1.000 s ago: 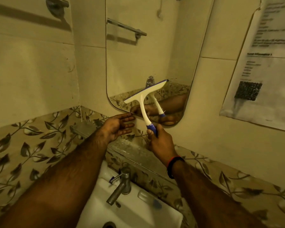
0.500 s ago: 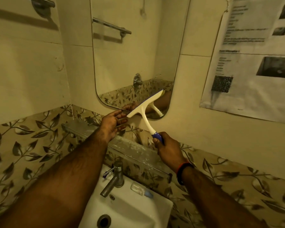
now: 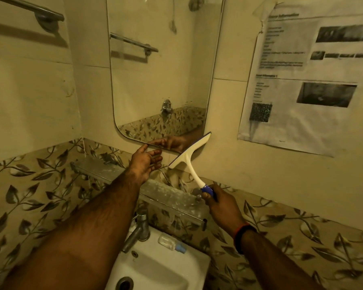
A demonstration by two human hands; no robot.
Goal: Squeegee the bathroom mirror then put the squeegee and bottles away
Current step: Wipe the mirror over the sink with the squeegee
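Note:
The mirror (image 3: 161, 70) hangs on the tiled wall above a glass shelf (image 3: 166, 193). My right hand (image 3: 220, 204) grips the blue end of a white squeegee (image 3: 189, 152). Its blade lies tilted across the mirror's lower right corner, partly off the glass onto the wall. My left hand (image 3: 146, 163) is open, fingers spread, just under the mirror's bottom edge and left of the blade. A small clear bottle with a blue cap (image 3: 171, 243) lies on the basin's back rim.
A white basin (image 3: 166, 266) with a metal tap (image 3: 137, 231) is below the shelf. A printed paper sheet (image 3: 308, 76) hangs on the wall to the right. A towel rail (image 3: 36, 11) is mounted at upper left.
The squeegee has slid down and to the right, from the mirror's lower middle to its lower right corner and partly off the glass. My left hand stayed under the mirror's edge.

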